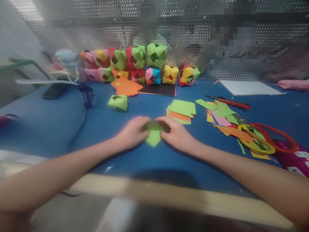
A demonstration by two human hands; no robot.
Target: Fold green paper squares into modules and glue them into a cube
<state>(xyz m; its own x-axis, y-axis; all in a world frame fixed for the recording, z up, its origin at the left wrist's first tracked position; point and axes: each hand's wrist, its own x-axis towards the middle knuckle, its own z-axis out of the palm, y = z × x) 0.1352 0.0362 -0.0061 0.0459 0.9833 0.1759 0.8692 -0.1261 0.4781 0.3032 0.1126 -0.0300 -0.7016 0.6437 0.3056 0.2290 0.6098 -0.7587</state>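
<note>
Green paper [154, 138] lies blurred between the left hand [135, 130] and right hand [175, 132], each with fingers closed on a side. Markings on a purple object [293, 160], cut off at right, are illegible. Blue tabletop [116, 164] meets a perforated screen [106, 29] behind stacked paper shapes [136, 58].

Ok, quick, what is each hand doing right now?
Left hand: closed on one side of the small green paper.
Right hand: closed on its other side.
</note>
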